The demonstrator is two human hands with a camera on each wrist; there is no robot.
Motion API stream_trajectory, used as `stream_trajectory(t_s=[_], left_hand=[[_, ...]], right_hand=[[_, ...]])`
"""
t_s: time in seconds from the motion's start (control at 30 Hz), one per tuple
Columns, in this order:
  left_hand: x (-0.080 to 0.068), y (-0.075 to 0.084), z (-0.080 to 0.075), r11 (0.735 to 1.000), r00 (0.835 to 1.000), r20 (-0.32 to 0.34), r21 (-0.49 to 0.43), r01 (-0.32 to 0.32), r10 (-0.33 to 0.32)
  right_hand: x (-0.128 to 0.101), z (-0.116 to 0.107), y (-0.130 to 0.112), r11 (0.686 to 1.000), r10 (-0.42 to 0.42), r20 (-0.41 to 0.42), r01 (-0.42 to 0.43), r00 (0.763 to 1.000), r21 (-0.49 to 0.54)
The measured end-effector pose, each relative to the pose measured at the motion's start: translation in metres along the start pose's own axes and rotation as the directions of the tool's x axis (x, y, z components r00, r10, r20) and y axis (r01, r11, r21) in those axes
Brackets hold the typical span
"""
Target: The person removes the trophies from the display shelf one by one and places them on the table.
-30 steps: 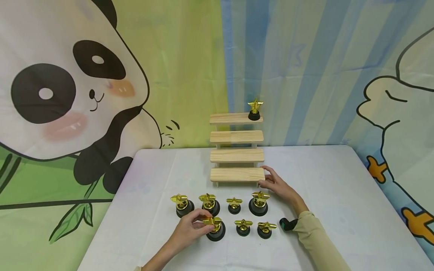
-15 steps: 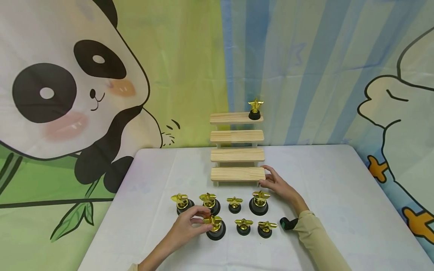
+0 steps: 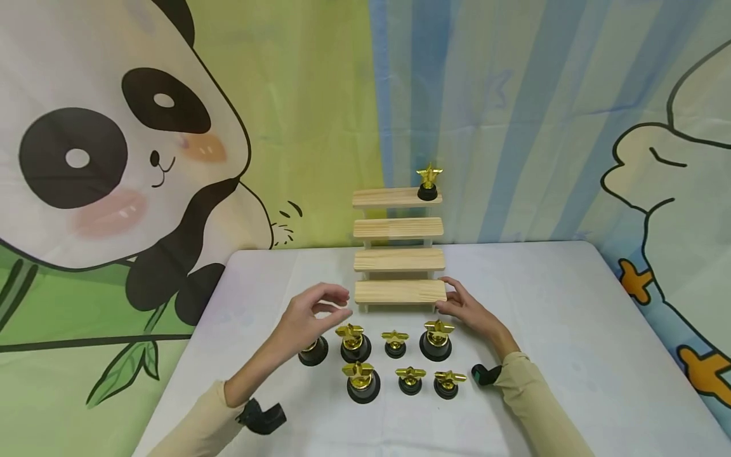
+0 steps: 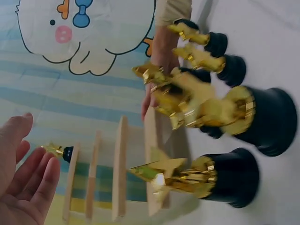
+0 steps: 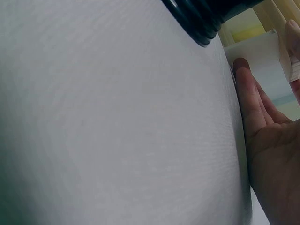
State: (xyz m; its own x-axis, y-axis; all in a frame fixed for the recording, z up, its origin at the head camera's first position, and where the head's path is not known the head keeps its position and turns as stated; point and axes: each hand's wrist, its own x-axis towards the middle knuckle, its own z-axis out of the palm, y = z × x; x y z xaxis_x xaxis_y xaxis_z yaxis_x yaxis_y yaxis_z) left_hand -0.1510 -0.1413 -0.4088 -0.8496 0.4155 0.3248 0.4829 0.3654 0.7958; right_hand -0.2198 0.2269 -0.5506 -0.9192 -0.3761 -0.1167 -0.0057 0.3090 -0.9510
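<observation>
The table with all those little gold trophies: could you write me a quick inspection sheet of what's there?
Surface: table under a pale cloth, no spills seen.
Job's things: wooden stepped stand with four steps; one star trophy at the right end of its top step; seven trophies upright in two rows in front of it.
Clutter: nothing seen.
Hands: left hand raised above the left trophies, fingers loosely curved, holding nothing; right hand with straight fingers against the lowest step's right end.
Cables: nothing seen; a dark wrist-worn device on each forearm.
Surroundings: cartoon panda backdrop, striped cloth behind.
</observation>
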Motion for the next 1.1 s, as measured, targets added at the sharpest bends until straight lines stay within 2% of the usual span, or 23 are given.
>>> stream_trajectory(t_s=[0.27,0.4,0.5,0.67,0.77,0.87,1.1], left_hand=[[0.091,0.004,0.001,1.0,0.999,0.053,-0.017,0.014,-0.013],[0.137,0.004,0.002,1.0,0.998,0.056,0.007,-0.013,0.013],[0.169,-0.003,-0.001,0.999,1.0,0.016,0.039,-0.025,0.024],[0.215,-0.016,-0.005,0.997,0.996,-0.083,0.053,0.05,-0.046],[0.236,-0.018,-0.003,0.997,0.994,-0.092,0.053,0.063,-0.058],[0.25,-0.019,0.0,0.996,0.994,-0.09,0.055,0.072,-0.067],[0.259,-0.021,0.008,0.995,0.99,-0.104,0.03,0.099,-0.096]], right_hand=[[-0.001,-0.002,0.006,1.0,-0.012,-0.003,0.012,1.0,-0.022],[-0.002,-0.002,0.005,1.0,0.001,-0.014,-0.002,1.0,-0.025],[-0.003,-0.003,0.003,1.0,0.011,-0.022,-0.012,1.0,-0.025],[-0.002,-0.007,0.0,0.999,0.031,-0.041,-0.032,0.999,-0.021],[-0.002,-0.009,0.0,0.999,0.031,-0.042,-0.032,0.999,-0.022],[-0.003,-0.008,0.0,0.999,0.03,-0.04,-0.031,0.999,-0.017],[-0.001,0.0,0.003,0.999,0.026,-0.012,-0.026,1.0,-0.02]])
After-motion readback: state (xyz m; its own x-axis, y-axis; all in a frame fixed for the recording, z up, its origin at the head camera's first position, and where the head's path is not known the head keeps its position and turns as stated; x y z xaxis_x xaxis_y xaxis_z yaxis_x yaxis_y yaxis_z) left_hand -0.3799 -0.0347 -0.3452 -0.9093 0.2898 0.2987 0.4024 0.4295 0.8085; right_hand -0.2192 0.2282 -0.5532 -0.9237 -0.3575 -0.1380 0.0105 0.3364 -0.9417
